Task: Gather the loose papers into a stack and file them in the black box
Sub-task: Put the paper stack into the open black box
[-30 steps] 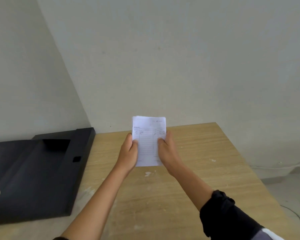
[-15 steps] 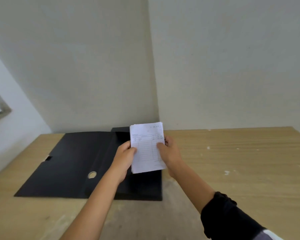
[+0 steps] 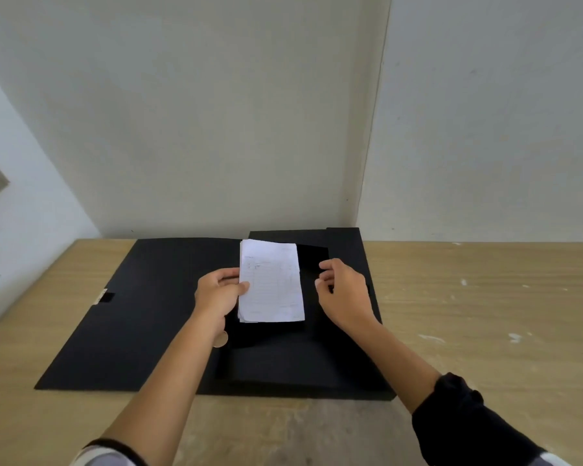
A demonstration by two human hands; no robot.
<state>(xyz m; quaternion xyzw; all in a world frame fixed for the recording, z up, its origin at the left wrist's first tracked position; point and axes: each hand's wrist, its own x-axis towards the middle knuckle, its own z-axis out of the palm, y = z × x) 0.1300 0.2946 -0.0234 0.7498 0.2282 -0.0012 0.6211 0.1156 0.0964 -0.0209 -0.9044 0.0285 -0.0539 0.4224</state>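
A stack of white printed papers [image 3: 270, 284] is held over the tray of the open black box [image 3: 283, 368]. My left hand [image 3: 217, 292] pinches the stack's left edge between thumb and fingers. My right hand [image 3: 344, 290] hovers just right of the stack, fingers curled and apart, touching nothing. The box lies open on the wooden table [image 3: 468, 331], with its flat lid [image 3: 142, 314] spread out to the left. Whether the stack rests on the box floor or hangs above it I cannot tell.
The table runs into a corner of pale walls [image 3: 216, 112] right behind the box. A small slot [image 3: 105, 296] marks the lid's left edge. Bare wood with pale paint flecks [image 3: 514, 338] lies to the right, and a grey worn patch [image 3: 317, 428] at the front.
My view swung left, bringing the box to the centre. The stack came down over the box tray. My right hand let go of the stack's right edge and moved off to the right.
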